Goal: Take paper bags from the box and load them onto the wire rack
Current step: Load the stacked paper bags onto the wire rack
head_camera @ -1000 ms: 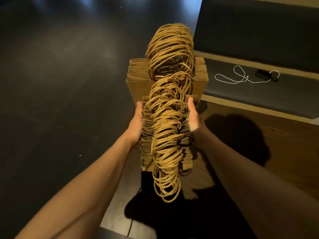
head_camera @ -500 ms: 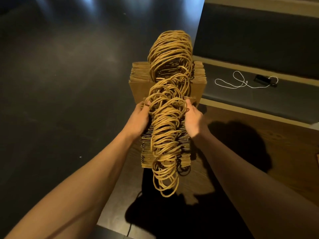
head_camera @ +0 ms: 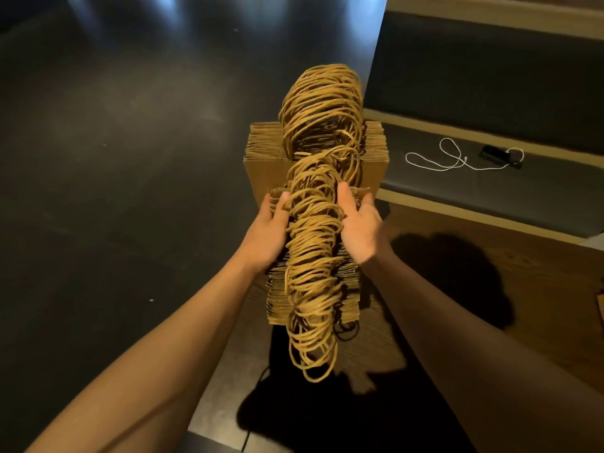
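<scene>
Paper bags (head_camera: 346, 282); both hands, left (head_camera: 266, 235), right (head_camera: 359, 227), shifted onto handles (head_camera: 313, 243), fingers loosely cupping.

This is looking like a café or shop interior: a padded bench seat (head_camera: 490, 188) is running along the right of the frame, a glossy dark floor (head_camera: 114, 158) is filling the left, and bulk paper bags (head_camera: 313, 289) are standing at centre.
</scene>
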`<state>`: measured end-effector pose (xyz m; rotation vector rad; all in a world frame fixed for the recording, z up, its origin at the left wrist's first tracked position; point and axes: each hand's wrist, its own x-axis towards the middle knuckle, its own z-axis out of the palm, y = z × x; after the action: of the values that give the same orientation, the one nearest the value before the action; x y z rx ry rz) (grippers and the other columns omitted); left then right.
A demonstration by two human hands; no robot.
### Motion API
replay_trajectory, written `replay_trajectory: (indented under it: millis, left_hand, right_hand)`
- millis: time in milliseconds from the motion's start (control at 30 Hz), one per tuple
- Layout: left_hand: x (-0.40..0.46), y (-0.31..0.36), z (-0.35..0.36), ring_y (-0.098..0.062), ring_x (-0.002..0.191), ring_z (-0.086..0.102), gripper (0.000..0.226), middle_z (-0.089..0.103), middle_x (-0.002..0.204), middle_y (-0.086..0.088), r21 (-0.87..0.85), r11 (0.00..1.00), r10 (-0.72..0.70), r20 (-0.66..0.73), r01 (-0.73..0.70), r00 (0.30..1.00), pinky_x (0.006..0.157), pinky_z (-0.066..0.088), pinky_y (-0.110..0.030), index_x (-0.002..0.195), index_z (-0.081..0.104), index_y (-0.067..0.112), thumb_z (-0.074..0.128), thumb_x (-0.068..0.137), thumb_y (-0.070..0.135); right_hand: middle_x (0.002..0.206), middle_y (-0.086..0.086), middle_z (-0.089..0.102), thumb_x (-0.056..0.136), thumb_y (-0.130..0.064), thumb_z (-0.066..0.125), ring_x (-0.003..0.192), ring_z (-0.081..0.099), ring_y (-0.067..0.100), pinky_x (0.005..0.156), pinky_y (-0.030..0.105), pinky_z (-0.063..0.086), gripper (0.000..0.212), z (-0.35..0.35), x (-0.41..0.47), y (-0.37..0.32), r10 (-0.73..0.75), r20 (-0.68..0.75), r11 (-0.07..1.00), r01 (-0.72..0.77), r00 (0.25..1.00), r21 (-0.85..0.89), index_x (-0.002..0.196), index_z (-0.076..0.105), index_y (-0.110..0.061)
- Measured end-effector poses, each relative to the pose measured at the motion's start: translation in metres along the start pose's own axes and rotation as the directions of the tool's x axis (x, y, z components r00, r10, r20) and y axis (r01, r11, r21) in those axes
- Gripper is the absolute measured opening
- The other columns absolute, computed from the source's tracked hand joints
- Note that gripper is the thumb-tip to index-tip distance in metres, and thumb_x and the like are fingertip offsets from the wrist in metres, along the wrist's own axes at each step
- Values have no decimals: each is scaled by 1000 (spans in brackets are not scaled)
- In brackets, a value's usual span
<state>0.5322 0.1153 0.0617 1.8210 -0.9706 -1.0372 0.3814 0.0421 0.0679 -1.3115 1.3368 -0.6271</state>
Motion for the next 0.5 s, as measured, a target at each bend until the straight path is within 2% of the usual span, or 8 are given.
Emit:
replay_trajectory:
  millis: [67,133,233,300,400,433,500]
  left_hand:
    - [-1,-2,0,-23,148,25,67,25,162,-3,2,1000,24,-8,-24,1000,121,19,-35,158,12,15,30,104,50]
    - [-4,2,-3,-25,145,31,61,34,158,-7,-18,999,36,-10,-36,999,119,24,-39,155,23,13,32,105,47]
    - [-6,2,-6,-18,134,47,73,54,142,0,-142,990,7,4,-6,1000,117,29,-45,141,50,26,30,90,75]
    - [-5,-9,-6,-11,132,49,70,56,140,10,-199,980,-6,51,16,999,118,28,-45,133,55,40,31,84,83]
    - [-10,-13,-4,-8,128,51,43,58,136,10,-181,983,-23,80,37,997,119,29,-42,120,57,44,25,99,64]
    - [-12,-11,-3,-8,127,52,43,61,133,11,-200,979,-20,102,40,995,118,30,-40,117,60,45,23,101,61]
    - [-14,-6,-2,-8,121,59,51,68,123,11,-339,937,-26,157,79,987,111,38,-37,114,65,41,20,101,61]
  right_hand:
    - [157,12,28,95,-62,35,143,29,27,116,35,23,83,-3,2,-2,-13,1,1000,13,1000,-28,156,5,-13]
    - [155,11,32,96,-59,38,142,33,26,113,31,26,81,-5,3,-3,-24,2,999,24,1000,23,156,12,-11]
    - [150,4,41,91,-65,44,138,39,23,113,33,28,82,-4,1,-4,43,10,979,-44,999,199,153,28,-13]
    - [144,1,50,79,-79,45,131,47,20,114,41,33,91,-8,-4,7,52,-16,976,-48,998,212,148,38,-19]
    - [121,-1,64,88,-68,46,113,60,18,103,47,45,66,-15,-11,32,4,-15,983,-1,1000,182,135,50,-21]
    - [122,-1,64,87,-68,46,114,60,19,104,48,44,66,-16,-13,33,12,31,983,-17,999,183,134,51,-22]
    - [135,0,58,78,-75,45,125,52,20,111,47,36,81,-11,-12,26,82,114,956,-110,990,271,140,47,-23]
